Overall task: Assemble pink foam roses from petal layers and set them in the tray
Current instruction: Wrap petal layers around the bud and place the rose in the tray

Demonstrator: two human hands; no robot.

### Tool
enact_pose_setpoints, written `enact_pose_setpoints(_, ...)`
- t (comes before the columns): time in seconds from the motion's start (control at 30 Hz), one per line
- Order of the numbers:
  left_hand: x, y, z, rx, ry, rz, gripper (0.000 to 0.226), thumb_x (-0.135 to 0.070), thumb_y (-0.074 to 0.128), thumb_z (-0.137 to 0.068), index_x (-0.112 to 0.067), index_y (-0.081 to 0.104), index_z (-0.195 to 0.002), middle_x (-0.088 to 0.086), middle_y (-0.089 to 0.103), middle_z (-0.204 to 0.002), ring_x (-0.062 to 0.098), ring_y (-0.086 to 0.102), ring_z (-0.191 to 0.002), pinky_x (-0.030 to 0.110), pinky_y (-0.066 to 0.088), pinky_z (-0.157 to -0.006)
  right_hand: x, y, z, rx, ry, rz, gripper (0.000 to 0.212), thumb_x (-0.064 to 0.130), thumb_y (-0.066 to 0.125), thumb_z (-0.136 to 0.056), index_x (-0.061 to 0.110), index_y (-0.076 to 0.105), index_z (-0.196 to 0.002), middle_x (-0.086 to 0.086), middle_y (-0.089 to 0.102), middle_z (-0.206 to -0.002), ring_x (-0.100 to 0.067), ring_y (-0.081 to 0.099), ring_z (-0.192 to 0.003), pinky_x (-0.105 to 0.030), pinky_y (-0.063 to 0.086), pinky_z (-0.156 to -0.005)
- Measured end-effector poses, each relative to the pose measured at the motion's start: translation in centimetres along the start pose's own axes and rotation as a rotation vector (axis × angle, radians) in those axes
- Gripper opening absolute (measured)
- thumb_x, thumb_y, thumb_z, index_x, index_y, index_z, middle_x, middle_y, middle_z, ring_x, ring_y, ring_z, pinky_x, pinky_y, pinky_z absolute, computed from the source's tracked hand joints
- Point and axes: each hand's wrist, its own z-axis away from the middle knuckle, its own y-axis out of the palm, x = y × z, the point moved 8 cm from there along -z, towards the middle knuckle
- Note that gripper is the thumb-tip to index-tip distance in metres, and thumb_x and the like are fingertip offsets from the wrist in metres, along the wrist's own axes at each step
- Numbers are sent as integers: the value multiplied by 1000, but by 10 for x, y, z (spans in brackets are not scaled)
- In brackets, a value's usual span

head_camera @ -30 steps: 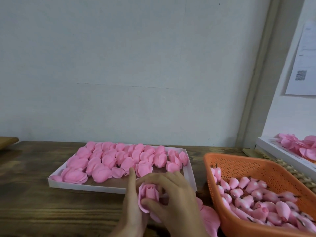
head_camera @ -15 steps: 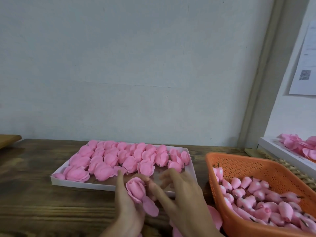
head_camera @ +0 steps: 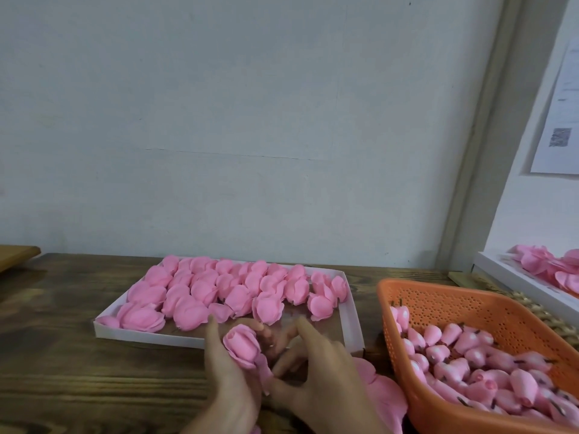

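the right hand [head_camera: 322, 380] has slid off the front of the rose [head_camera: 241, 346] to its right side, where thumb and a finger pinch the lower petal [head_camera: 264, 375] hanging under it, index finger lifted. the left hand [head_camera: 228, 383] grips the rose from the left, thumb upright beside it. both sit over the counter [head_camera: 62, 371] at the near rim of the white tray [head_camera: 103, 332] of finished roses [head_camera: 188, 314]; loose petals [head_camera: 387, 394] and an orange basket [head_camera: 391, 336] of buds [head_camera: 470, 364] lie to the right.
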Motion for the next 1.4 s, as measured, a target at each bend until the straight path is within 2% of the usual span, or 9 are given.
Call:
enact_pose_setpoints(0.17,-3,10,8,15,40,-70,77,-64,41,-96,-9,57,-44,12,54,-52,25,55,-40,28,47,-47,-5,6,2,43,35,-90,34,33,81,-67,40,49,-76,25,74,-78,3,71,-83,-30,56,-81)
enact_pose_setpoints(0.33,-1,15,14,17,-37,-55,77,-66,39,-95,-7,55,-48,15,49,-51,25,52,-43,33,37,-59,-2,7,1,38,-6,-105,32,27,80,-69,36,50,-78,22,75,-78,-2,71,-84,-34,57,-83)
enact_pose_setpoints(0.57,11,16,13,81,-154,19,72,-71,46,-87,-17,56,-40,5,46,-46,18,53,-39,28,40,-54,2,6,0,37,-65,-86,22,27,78,-69,28,58,-80,21,73,-87,-4,69,-92,-38,56,-85)
enact_pose_setpoints(0.7,8,12,6,55,-81,-73,72,-71,46,-90,-15,63,-48,12,52,-53,24,55,-44,31,38,-57,6,2,-1,15,-93,-12,20,33,75,-69,31,58,-79,28,70,-101,-2,62,-99,-34,52,-88)
enact_pose_setpoints(0.83,9,15,9,71,-64,-41,65,-66,44,-93,-14,62,-58,10,49,-53,23,52,-42,27,45,-46,8,-1,-2,4,-117,26,21,33,75,-69,31,58,-81,29,68,-92,-1,59,-96,-29,52,-83)
enact_pose_setpoints(0.97,9,19,12,85,-77,-56,72,-68,42,-93,-16,62,-48,8,49,-50,20,52,-40,27,41,-47,8,-3,-1,7,-135,40,17,32,74,-71,30,60,-81,25,68,-87,1,56,-94,-23,49,-81)
enact_pose_setpoints(1.13,2,19,12,61,16,-121,78,-64,42,-96,-13,62,-41,10,53,-46,19,55,-34,22,45,-35,2,-1,-2,25,-74,-16,13,31,79,-71,29,70,-80,22,72,-85,1,62,-94,-18,51,-81)
enact_pose_setpoints(1.3,0,19,11,29,44,-113,80,-61,43,-99,-12,62,-38,12,58,-47,21,58,-34,21,47,-34,-3,-1,-3,58,-13,-158,19,19,84,-70,30,70,-66,20,74,-72,2,70,-68,-8,46,-63)
enact_pose_setpoints(1.4,1,19,11,14,31,-113,81,-61,43,-99,-14,62,-37,10,58,-44,19,58,-32,19,45,-31,-7,-4,-3,22,-2,-167,21,23,86,-69,34,69,-67,23,72,-73,-2,69,-71,-9,45,-64)
